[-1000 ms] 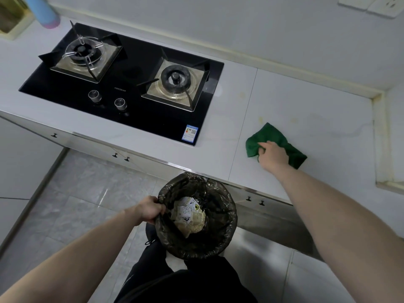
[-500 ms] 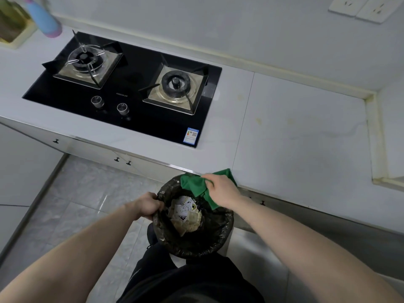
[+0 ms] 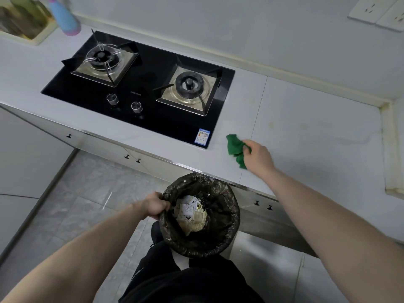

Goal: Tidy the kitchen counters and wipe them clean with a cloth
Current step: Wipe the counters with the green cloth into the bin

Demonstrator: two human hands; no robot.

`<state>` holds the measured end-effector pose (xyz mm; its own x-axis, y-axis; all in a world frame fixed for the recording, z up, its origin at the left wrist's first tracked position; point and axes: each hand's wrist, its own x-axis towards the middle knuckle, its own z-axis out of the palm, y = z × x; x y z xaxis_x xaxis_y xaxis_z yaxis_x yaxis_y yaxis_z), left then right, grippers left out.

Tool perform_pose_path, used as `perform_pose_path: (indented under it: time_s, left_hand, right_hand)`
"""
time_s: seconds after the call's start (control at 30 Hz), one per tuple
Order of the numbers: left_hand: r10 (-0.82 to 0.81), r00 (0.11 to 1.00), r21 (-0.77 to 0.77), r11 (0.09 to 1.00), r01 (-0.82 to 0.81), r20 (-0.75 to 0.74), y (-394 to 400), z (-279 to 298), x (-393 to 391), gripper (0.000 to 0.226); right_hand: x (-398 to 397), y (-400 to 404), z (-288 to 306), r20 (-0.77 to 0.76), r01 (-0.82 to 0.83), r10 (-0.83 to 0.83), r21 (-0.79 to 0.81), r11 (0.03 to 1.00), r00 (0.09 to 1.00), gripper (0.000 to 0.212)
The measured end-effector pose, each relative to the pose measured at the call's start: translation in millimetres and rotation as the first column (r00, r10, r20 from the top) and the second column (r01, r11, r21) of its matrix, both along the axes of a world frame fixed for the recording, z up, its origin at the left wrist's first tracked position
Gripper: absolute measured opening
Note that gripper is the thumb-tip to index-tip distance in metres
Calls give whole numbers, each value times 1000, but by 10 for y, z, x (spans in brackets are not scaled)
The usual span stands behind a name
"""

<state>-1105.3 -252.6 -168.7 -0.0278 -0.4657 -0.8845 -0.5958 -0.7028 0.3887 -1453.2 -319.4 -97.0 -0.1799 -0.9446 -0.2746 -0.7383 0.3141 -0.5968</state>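
Just right of the hob, near its stickered front corner, the green cloth lay bunched on the white counter, close to the counter's front edge. The right hand gripped it, fingers curled round the crumpled fabric, most of which stuck out on the hob side of the fist. The left hand was well apart from the cloth, below and in front of the hob, its fingers closed on the left rim of the bin. That bin, lined with a black bag, was held out in front of the cabinet doors beneath the counter, with crumpled paper and wrappers showing inside it.

Half a second before, the right hand had held the cloth over the bin's rim, beside the left hand; now the cloth was back up on the counter, nearer the hob than a second ago, when it had been spread flatter further to the right. The left hand had kept its grip on the bin throughout.

Behind the hob's far left corner stood a blue and pink bottle, with a cream tray further left of it. Two wall sockets sat high on the wall, well to the right of the hob.
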Motion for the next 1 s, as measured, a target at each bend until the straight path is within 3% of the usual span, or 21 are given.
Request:
perform_pose_path:
  time_s: [0.1,0.33,0.5,0.7,1.0]
  left_hand:
    - [15,1000,9,1000,-15,-13,0,-11,1,28]
    - [16,1000,6,1000,-16,-23,-24,-12,57,26]
    - [26,999,26,999,-25,-47,-28,21,153,25]
    - [29,998,32,999,-27,-55,-69,15,326,34]
    - [152,987,-12,988,-153,-47,-17,-111,720,25]
  right_hand:
    - [347,238,-225,-8,-133,135,121,984,991,35]
    - [1118,550,-322,163,-457,433,162,875,886,33]
    - [1149,523,-95,113,-589,579,185,786,808,31]
    - [854,351,303,94,-473,465,96,876,880,31]
    - [684,375,223,18,-99,102,-116,988,995,31]
